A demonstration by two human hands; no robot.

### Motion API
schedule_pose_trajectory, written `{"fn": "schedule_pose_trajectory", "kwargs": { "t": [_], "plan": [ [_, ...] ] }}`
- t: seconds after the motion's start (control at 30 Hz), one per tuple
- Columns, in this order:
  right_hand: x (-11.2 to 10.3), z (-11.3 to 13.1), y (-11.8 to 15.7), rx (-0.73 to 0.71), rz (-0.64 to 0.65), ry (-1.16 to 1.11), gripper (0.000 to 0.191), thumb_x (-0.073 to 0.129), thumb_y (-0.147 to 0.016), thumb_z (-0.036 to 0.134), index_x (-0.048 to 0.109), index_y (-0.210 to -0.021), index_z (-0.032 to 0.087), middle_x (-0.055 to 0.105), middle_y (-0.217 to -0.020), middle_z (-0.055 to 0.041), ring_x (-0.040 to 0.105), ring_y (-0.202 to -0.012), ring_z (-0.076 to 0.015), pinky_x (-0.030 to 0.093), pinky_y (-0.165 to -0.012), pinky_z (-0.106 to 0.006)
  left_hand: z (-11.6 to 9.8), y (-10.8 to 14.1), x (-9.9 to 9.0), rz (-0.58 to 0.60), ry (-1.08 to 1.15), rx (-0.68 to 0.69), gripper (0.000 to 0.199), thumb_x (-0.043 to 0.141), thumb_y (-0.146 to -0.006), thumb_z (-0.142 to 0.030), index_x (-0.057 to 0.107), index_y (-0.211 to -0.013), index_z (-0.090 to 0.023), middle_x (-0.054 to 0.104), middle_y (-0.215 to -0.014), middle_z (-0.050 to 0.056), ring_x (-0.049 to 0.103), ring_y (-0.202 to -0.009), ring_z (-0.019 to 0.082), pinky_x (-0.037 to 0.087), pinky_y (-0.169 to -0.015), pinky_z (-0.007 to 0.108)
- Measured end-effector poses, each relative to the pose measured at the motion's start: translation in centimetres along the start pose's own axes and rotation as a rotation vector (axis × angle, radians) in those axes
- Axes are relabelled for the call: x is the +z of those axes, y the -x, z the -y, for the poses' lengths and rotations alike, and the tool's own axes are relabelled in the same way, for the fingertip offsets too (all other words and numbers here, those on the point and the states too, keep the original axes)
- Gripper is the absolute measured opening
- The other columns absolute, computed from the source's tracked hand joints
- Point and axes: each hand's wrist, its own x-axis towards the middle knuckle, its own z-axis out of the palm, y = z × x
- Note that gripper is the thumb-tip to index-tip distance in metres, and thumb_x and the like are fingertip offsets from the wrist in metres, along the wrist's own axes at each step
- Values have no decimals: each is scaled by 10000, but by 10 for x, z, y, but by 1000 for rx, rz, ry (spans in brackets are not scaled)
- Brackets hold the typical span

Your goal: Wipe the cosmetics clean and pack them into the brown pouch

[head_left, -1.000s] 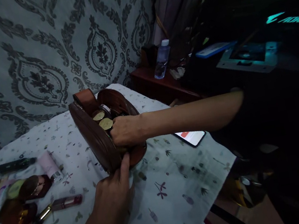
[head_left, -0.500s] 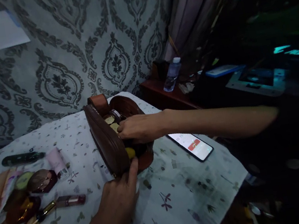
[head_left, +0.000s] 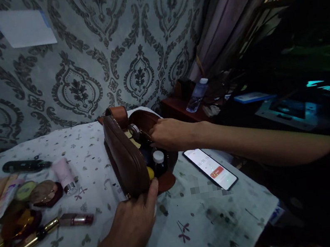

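A brown leather bag (head_left: 125,161) stands unzipped on the cloth. Inside it I see a dark bottle with a white cap (head_left: 158,157), a yellow item (head_left: 150,172) and a round jar (head_left: 133,130) near the back. My left hand (head_left: 136,217), with a black band at the wrist, grips the bag's near end, thumb on the rim and the other fingers partly hidden. My right hand (head_left: 168,133) is at the bag's right side, over the opening. Its fingers are curled in, and whatever they hold is hidden.
Cosmetics lie at left: a pink tube (head_left: 63,174), a compact (head_left: 45,193), a lip gloss (head_left: 76,219) and a dark green bottle (head_left: 26,165). A lit phone (head_left: 212,168) rests right of the bag. Behind it, a water bottle (head_left: 197,95) stands on a red-brown surface.
My right hand has drawn back from deep inside the bag to its right side, uncovering the white-capped bottle. My left hand keeps its hold. The view has shifted slightly.
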Motion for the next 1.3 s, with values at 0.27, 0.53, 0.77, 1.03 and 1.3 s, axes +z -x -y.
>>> {"fn": "schedule_pose_trajectory", "kwargs": {
  "t": [0.27, 0.53, 0.77, 1.03, 1.3],
  "plan": [
    [8, 1, 0, 3, -66, -8, 441, 400, -1027, 365, 718, -945, 71, 740, -959, -178, 690, -944, -237, 408, -841, -337, 1, 1, 1, -20, -15, 25, 836, 533, -790, -19, 217, -1549, -172, 722, -984, 112, 693, -683, 201, 510, -560, 267],
    [6, 1, 0, -29, -86, -44, 370, 442, -1014, 316, 724, -939, 90, 735, -961, -154, 675, -956, -235, 406, -840, -337, -1, -1, -1, 9, -17, -6, 809, 542, -810, -49, 240, -1548, -187, 727, -979, 122, 693, -671, 206, 519, -566, 276],
    [7, -8, 2, -62, -291, -259, 308, 449, -995, 233, 715, -902, 110, 695, -917, -125, 633, -885, -192, 435, -811, -298, 0, -2, 3, -23, 9, 14, 800, 523, -823, -73, 213, -1555, -164, 722, -913, 114, 686, -653, 219, 498, -543, 284],
    [-12, -9, 36, 133, -779, -723, 338, 457, -974, 345, 709, -903, 131, 686, -750, -32, 599, -689, -135, 418, -642, -234, 2, 6, -2, -121, 184, 54, 925, 464, -831, -53, -75, -1567, -209, 696, -1103, 133, 689, -810, 208, 543, -709, 314],
    [9, 1, 69, 378, -868, -1057, 423, 504, -922, 504, 707, -949, 133, 556, -526, 23, 498, -452, -100, 348, -446, -202, 13, 30, 4, -174, 183, 44, 951, 541, -829, -89, -42, -1556, -276, 709, -1109, 64, 715, -888, 228, 570, -716, 330]
  ]
}}
